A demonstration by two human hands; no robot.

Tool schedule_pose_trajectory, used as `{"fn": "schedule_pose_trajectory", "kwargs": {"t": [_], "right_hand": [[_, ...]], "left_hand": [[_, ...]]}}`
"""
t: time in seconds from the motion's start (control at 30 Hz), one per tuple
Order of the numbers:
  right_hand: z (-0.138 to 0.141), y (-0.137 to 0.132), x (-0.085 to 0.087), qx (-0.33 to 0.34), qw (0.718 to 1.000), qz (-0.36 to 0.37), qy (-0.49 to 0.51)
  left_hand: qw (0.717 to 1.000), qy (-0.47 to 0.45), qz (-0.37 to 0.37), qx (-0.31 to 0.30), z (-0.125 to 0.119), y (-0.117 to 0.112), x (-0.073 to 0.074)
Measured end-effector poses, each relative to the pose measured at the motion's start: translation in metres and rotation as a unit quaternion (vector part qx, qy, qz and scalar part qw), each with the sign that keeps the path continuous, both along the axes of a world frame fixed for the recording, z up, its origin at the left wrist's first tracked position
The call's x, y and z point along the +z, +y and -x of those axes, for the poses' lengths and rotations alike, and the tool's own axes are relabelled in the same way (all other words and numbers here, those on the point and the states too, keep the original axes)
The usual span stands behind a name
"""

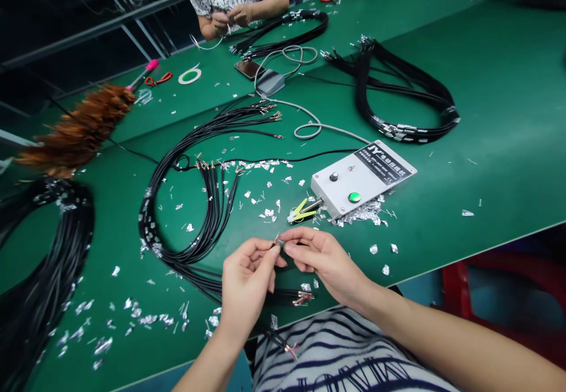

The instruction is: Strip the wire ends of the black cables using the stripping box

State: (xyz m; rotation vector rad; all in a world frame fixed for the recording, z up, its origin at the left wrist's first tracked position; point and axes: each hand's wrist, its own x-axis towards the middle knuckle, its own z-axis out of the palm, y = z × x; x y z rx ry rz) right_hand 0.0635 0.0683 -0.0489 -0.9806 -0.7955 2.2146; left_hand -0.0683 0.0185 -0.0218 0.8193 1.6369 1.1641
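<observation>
My left hand (250,280) pinches a black cable close to its stripped end, where thin coloured wires (276,239) stick out. My right hand (321,256) meets it there, thumb and forefinger closed on the wire tips. Under and left of my hands lies a curved bundle of black cables (152,203) with bared ends. More cable ends (301,297) with reddish wires show just below my hands. Beyond them sits a grey box (342,183) with a knob, a green button and Chinese lettering. A yellow-green clip (304,210) is at its shaft.
Foil scraps (150,319) litter the green table (486,115). Other cable coils (404,85) lie right and left. A brown feather duster (84,124), red scissors (158,79), a white tape roll (190,76), a phone (249,69) and a grey pedal (270,82) are farther back. A co-worker's hands (230,19) work opposite.
</observation>
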Motion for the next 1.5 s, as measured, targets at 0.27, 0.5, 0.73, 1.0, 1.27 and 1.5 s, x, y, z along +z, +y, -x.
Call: {"fn": "schedule_pose_trajectory", "kwargs": {"t": [0.27,0.5,0.73,1.0,1.27,1.5], "right_hand": [[0.013,0.001,0.006,-0.049,0.999,-0.004,-0.012],[0.015,-0.001,0.003,-0.031,0.994,0.092,0.039],[0.014,-0.003,0.003,-0.027,0.983,0.150,0.098],[0.019,-0.014,0.005,-0.060,0.980,0.154,0.111],[0.013,-0.010,0.010,-0.060,0.993,0.100,0.036],[0.010,0.000,0.002,0.015,0.999,0.026,0.028]], "left_hand": [[0.995,0.057,-0.084,0.020,-0.005,-0.004,-0.005],[0.984,0.112,-0.133,0.034,-0.006,-0.009,-0.013],[0.985,0.092,-0.143,0.013,-0.001,-0.007,-0.013],[0.985,0.081,-0.154,0.017,0.001,-0.004,-0.011],[0.970,0.112,-0.210,0.051,-0.004,-0.004,-0.018],[0.992,0.011,-0.110,-0.063,0.004,-0.002,-0.009]]}}
